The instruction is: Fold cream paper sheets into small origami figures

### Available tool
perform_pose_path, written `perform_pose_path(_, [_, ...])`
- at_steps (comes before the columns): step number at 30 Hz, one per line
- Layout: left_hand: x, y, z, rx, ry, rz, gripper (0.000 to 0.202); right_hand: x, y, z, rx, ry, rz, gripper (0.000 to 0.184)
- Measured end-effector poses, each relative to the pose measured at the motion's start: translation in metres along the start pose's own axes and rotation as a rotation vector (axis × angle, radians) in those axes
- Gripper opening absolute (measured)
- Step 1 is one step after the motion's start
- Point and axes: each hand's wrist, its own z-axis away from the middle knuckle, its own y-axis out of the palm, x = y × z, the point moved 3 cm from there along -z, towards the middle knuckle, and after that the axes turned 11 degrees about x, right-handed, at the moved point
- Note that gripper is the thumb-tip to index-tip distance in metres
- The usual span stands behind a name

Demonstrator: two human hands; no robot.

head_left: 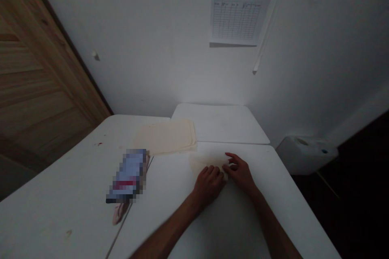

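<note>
A thin, pale cream sheet (pixel 197 163) lies on the white table in front of me. My left hand (pixel 209 182) rests on its near part with the fingers curled down over it, gripping the sheet. Just to the right, my right hand (pixel 240 172) is at the sheet's right edge. Its index finger stretches out apart from the thumb, whose tip is close to the left fingers. The hands cover the sheet's near right part, so how it is folded there cannot be made out.
A stack of cream sheets (pixel 165 135) lies farther back to the left. A pixelated blue object (pixel 129 174) with a pink strap (pixel 118 213) lies left of my hands. White tables (pixel 69 186) meet at seams. A white container (pixel 306 156) stands beyond the right edge; a printed chart (pixel 237 18) hangs on the wall.
</note>
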Motion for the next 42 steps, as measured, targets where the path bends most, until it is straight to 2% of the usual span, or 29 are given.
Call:
perform_pose_path(7, [0.004,0.006,-0.006,0.051,-0.003,0.134,0.011,0.002,-0.001,0.002,-0.020,-0.043,0.162,0.045])
perform_pose_path(13, [0.016,0.006,-0.011,0.074,-0.142,0.377,0.015,0.004,-0.012,0.010,-0.126,-0.086,0.290,0.037])
perform_pose_path(17, [0.021,0.005,-0.013,0.088,-0.192,0.474,0.017,0.005,-0.014,0.024,-0.179,-0.134,0.437,0.025])
perform_pose_path(23, [0.023,0.003,-0.016,0.111,-0.219,0.543,0.015,0.014,-0.005,0.047,-0.043,-0.220,0.702,0.019])
perform_pose_path(30, [0.022,0.001,-0.017,0.114,-0.239,0.537,0.013,0.018,0.005,0.057,0.084,-0.264,0.939,0.033])
perform_pose_path(36, [0.021,-0.001,-0.017,0.103,-0.248,0.545,0.014,0.021,0.008,0.057,0.091,-0.239,1.016,0.043])
perform_pose_path(42, [0.020,0.000,-0.016,0.080,-0.265,0.560,0.007,0.021,0.007,0.057,0.099,-0.213,0.999,0.042])
